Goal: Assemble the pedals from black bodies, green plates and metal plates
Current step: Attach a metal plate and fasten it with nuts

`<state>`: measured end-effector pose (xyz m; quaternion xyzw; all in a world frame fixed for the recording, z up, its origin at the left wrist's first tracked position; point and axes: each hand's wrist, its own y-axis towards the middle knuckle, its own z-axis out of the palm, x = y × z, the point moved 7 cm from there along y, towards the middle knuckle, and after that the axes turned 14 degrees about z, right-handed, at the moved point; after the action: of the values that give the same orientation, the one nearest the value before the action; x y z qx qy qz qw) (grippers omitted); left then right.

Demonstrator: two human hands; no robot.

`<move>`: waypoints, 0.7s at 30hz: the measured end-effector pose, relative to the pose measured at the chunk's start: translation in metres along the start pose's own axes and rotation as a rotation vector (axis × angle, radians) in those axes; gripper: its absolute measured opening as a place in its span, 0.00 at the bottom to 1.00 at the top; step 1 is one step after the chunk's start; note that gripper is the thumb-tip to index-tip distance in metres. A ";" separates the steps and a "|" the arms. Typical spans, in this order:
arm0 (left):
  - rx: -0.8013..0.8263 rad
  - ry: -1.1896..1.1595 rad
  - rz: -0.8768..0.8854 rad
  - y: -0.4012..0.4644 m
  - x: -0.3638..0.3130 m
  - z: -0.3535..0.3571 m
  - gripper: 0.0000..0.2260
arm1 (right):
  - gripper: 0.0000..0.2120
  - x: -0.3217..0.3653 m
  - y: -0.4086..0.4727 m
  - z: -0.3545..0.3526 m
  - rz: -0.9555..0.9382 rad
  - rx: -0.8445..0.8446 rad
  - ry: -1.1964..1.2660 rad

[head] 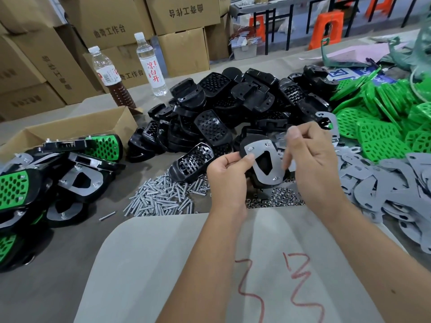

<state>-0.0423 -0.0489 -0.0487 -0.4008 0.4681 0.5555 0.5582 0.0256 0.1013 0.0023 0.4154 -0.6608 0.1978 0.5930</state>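
Two hands: both raised above the worktop's (70,252) near edge, at its middle.
Left hand (227,177): thumb and curled fingers grip the left rim of the pedal (262,164).
Pedal: black body with a metal plate (261,148) on top, screws at its corners, held between the hands.
Right hand (312,157): fingers curled at the pedal's right side; whether they pinch anything is hidden by blur.
Screws (161,197): loose heap just left of the hands.
Black bodies (233,108): piled behind the hands.
Green plates (382,117): far right corner.
Loose metal plates (396,183): right edge.
Finished pedals (46,178): left edge.
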 end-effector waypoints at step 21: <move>0.075 0.389 0.361 -0.012 -0.031 0.012 0.07 | 0.02 0.010 -0.001 0.004 -0.297 -0.112 -0.329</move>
<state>-0.0272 -0.0457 -0.0171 -0.3891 0.6507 0.5411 0.3639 0.0246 0.0948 0.0112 0.5012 -0.6902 0.0007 0.5219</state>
